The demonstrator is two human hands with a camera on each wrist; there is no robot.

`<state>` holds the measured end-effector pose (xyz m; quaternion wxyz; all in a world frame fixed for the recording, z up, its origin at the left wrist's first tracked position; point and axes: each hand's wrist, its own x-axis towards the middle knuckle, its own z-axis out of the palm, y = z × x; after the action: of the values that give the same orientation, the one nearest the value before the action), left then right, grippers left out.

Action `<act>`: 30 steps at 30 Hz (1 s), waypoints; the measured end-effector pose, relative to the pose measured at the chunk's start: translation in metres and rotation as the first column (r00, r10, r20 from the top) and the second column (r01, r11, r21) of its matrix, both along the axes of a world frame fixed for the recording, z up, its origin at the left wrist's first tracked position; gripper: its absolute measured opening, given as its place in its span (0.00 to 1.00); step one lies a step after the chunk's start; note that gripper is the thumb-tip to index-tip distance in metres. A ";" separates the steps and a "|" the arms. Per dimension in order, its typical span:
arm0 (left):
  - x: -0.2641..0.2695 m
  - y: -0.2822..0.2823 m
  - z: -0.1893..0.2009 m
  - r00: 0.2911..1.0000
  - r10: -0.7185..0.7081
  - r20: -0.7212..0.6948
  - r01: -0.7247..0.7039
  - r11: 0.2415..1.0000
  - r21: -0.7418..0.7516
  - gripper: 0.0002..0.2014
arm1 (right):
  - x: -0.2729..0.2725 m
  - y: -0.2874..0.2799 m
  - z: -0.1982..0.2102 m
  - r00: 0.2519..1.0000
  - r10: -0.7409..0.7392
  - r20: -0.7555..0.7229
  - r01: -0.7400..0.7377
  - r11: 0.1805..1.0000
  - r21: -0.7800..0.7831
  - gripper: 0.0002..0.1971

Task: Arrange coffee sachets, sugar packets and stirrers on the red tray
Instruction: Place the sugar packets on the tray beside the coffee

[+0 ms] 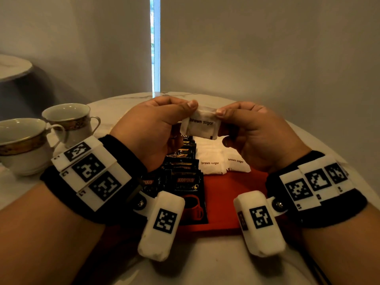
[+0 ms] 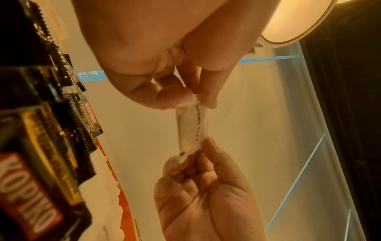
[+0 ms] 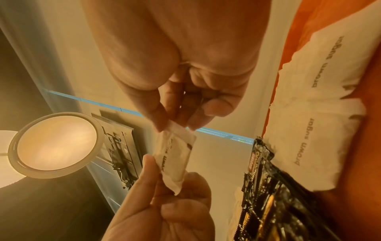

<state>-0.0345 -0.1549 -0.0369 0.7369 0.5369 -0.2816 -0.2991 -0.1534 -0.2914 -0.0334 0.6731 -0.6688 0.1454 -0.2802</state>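
On the marble surface (image 1: 115,108), red tray (image 1: 224,194) holds coffee sachets (image 1: 185,182) and sugar packets (image 1: 222,161); both hands, left hand (image 1: 152,130) and right hand (image 1: 257,134), pinch another sugar packet (image 1: 202,125); no stirrers visible.

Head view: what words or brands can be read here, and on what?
"brown sugar": white paper packet pinched between left hand and right hand.
"brown sugar": two white packets on the red tray.
"KOPIKO": black coffee sachets.
Smaller sachet print: blurred.
Wristband squares: patterns, no words.
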 end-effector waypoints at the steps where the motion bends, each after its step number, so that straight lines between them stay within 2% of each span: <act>1: 0.000 0.000 0.000 1.000 0.013 0.007 -0.013 1.000 0.001 0.07 | 0.000 0.000 0.000 1.000 -0.001 -0.002 0.001 1.000 -0.003 0.10; 6: -0.001 0.000 0.001 1.000 0.021 0.002 -0.021 1.000 0.013 0.07 | 0.000 0.001 0.000 1.000 0.014 0.013 -0.014 1.000 -0.008 0.03; 10: -0.004 -0.001 0.002 0.999 0.009 -0.031 -0.009 1.000 0.004 0.05 | -0.001 0.002 0.001 0.997 0.055 0.049 -0.055 0.998 0.002 0.13; 15: -0.010 -0.003 0.006 0.998 -0.043 -0.039 0.043 0.999 0.009 0.05 | -0.001 -0.001 0.001 0.995 0.083 0.047 -0.083 0.996 -0.013 0.05; 18: -0.013 -0.005 0.007 0.996 -0.082 -0.035 0.083 0.996 0.030 0.04 | -0.005 -0.005 0.005 0.994 0.111 0.003 -0.111 0.992 -0.064 0.04; 19: -0.014 -0.005 0.008 0.994 -0.096 -0.042 0.098 0.994 0.041 0.08 | -0.008 -0.009 0.008 0.995 0.096 0.014 -0.095 0.994 -0.056 0.06; 21: -0.012 -0.005 0.012 0.992 -0.086 -0.092 0.091 0.994 0.054 0.14 | -0.013 -0.022 0.012 0.997 0.008 0.080 -0.010 0.999 0.033 0.07; 23: -0.008 -0.002 0.019 0.987 -0.086 -0.134 0.090 0.996 0.027 0.09 | -0.019 -0.040 0.013 0.987 -0.096 0.130 0.072 0.982 0.175 0.06; 24: -0.007 -0.001 0.023 0.984 -0.091 -0.155 0.094 0.995 0.014 0.06 | -0.022 -0.049 0.010 0.986 -0.126 0.108 0.099 0.970 0.223 0.06; 26: -0.007 -0.001 0.029 0.978 -0.093 -0.187 0.092 0.996 -0.015 0.06 | -0.025 -0.066 0.000 0.992 -0.118 -0.045 0.126 0.963 0.237 0.08; 28: -0.008 -0.005 0.033 0.974 -0.086 -0.208 0.085 0.996 -0.015 0.07 | -0.027 -0.076 -0.011 0.968 -0.031 -0.250 0.082 0.977 0.198 0.07; 30: -0.011 -0.012 0.035 0.975 -0.087 -0.202 0.089 0.996 0.005 0.07 | -0.029 -0.083 -0.019 0.927 0.050 -0.371 0.030 0.978 0.205 0.03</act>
<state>-0.0456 -0.1672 -0.0015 0.7440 0.4958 -0.2268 -0.3863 -0.1820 -0.3744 -0.0520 0.7002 -0.6371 0.2960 -0.1273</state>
